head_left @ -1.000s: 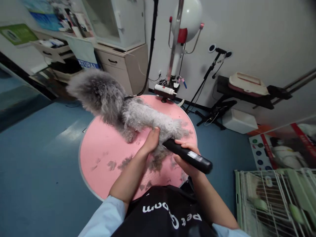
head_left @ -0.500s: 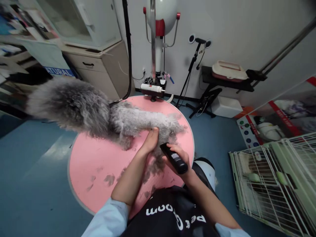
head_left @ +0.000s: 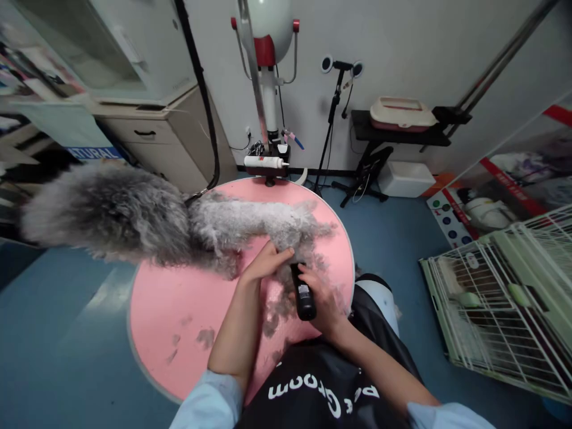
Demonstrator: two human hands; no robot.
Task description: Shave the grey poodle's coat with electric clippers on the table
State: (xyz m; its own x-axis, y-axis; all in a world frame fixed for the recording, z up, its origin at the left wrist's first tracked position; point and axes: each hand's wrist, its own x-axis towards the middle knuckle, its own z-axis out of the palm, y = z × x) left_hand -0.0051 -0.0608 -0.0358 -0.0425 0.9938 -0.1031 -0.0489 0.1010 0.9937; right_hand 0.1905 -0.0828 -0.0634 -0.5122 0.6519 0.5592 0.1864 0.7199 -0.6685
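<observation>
Clearly, in the head view one dog (head_left: 223,223), pale and short-haired along the back, bushier and darker toward the front, is on one round pink table (head_left: 179,310). The right hand (head_left: 322,301) curls snugly around one black clipper (head_left: 305,295); the left hand (head_left: 266,262) touches one hind leg (head_left: 284,239), how far its fingers close cannot be told.

Two hands (head_left: 267,263), one dog (head_left: 116,214), one clipper (head_left: 304,292), one pink table (head_left: 179,310), one leash (head_left: 204,95), one apron (head_left: 286,411), two sleeves (head_left: 212,399), two lamps (head_left: 326,64), one lamp stand (head_left: 332,110).
</observation>
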